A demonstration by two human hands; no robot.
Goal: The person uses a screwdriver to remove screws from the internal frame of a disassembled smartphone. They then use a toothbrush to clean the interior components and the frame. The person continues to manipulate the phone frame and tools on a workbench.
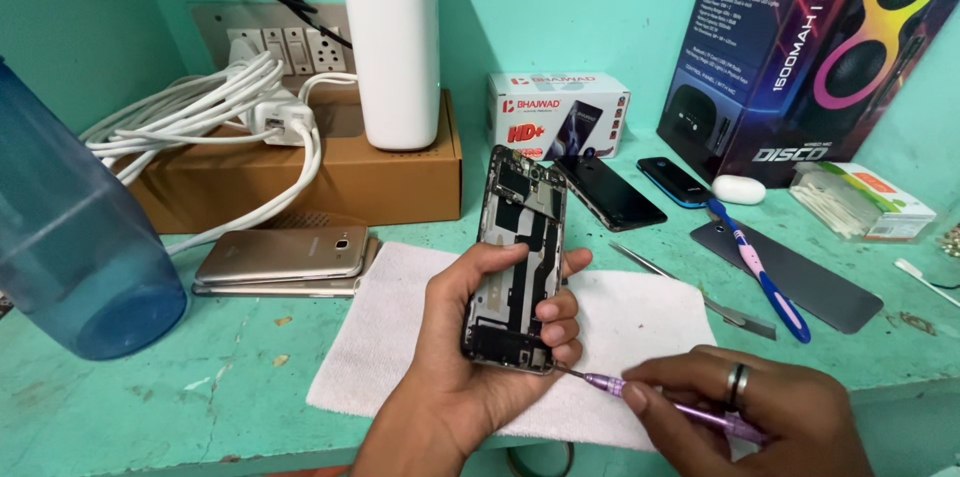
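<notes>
Two hands — slim purple screwdriver [650,399], bare metal phone frame [518,262]

The wall [600,7] was painted turquoise, with a switch and socket panel [285,42] mounted on it. The worktop [120,407] was the same turquoise, chipped and evenly lit.

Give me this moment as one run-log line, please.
left hand: holds opened phone | right hand: purple screwdriver, tip at phone's lower edge | under: white cloth

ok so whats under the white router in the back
The white router stands on a brown cardboard box, beside a white charger and cables. The box is shut, so its contents are hidden.
</notes>
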